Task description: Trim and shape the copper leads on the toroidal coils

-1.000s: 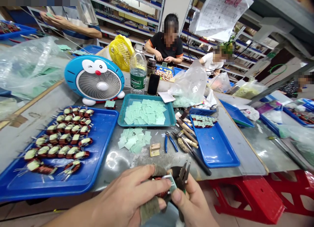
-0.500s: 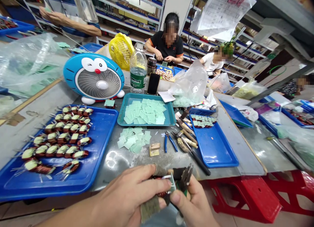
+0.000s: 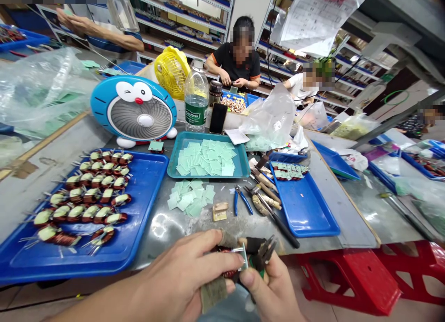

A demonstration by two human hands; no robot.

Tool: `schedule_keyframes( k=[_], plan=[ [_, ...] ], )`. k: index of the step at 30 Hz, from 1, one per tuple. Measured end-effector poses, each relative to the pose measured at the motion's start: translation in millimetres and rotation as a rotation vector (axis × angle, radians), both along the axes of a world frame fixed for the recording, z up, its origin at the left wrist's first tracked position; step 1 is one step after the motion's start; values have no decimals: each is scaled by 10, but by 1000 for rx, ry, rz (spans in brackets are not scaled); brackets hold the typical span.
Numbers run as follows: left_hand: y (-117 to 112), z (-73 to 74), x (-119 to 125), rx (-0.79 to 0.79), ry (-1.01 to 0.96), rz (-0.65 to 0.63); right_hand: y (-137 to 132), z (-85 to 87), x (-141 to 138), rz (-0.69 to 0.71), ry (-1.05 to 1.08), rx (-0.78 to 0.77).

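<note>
The left hand (image 3: 181, 271) was curled narrow around a copper-wound toroid coil (image 3: 225, 266), fingers closed on it, with a dull grey-beige cloth wrap (image 3: 212, 294) on one finger. The coil sat low in front of the person, between both hands and above the table edge. A thin silvery metal strip (image 3: 244, 257) stuck out beside it, and the pictures did not settle what it was attached to. The right hand (image 3: 269, 285) was closed narrow on black-handled needle-nose pliers (image 3: 260, 250), with the tips pointing up and right, just beside the coil.

Nearest on the grey steel workbench (image 3: 167, 229) lay loose pale green insulating squares (image 3: 189, 199) and blue-handled side cutters (image 3: 241, 201). To the left, a large blue plastic tray (image 3: 148, 185) held rows of similar coils with cream tops and wire leads. Ahead, a teal plastic tray (image 3: 173, 171) held more green squares. To the right, a blue plastic tray (image 3: 306, 215) held a small row of green pieces, next to wooden-handled tools (image 3: 266, 190). Farther on stood a round blue cartoon desk fan (image 3: 134, 109), a clear water bottle (image 3: 196, 99) and a black smartphone (image 3: 218, 118). A co-worker in a black shirt (image 3: 236, 58) worked at the far side.
</note>
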State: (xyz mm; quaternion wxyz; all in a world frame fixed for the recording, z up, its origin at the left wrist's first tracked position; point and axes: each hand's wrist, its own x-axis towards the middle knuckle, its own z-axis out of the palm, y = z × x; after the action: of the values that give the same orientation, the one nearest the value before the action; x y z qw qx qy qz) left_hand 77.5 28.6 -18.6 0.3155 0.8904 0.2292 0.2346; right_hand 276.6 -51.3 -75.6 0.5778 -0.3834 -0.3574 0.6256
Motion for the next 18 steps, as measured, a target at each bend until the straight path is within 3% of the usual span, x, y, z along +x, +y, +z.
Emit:
schedule_keyframes(
  k=[7, 11, 18],
  plan=[
    [22, 96, -9, -112, 60, -48, -18, 44, 18, 31, 29, -52],
    [29, 124, -6, -210, 91, -37, -7, 53, 26, 38, -75, -16],
    [30, 21, -3, 12, -50, 16, -130, -144, 45, -112, -277, 6]
  ],
)
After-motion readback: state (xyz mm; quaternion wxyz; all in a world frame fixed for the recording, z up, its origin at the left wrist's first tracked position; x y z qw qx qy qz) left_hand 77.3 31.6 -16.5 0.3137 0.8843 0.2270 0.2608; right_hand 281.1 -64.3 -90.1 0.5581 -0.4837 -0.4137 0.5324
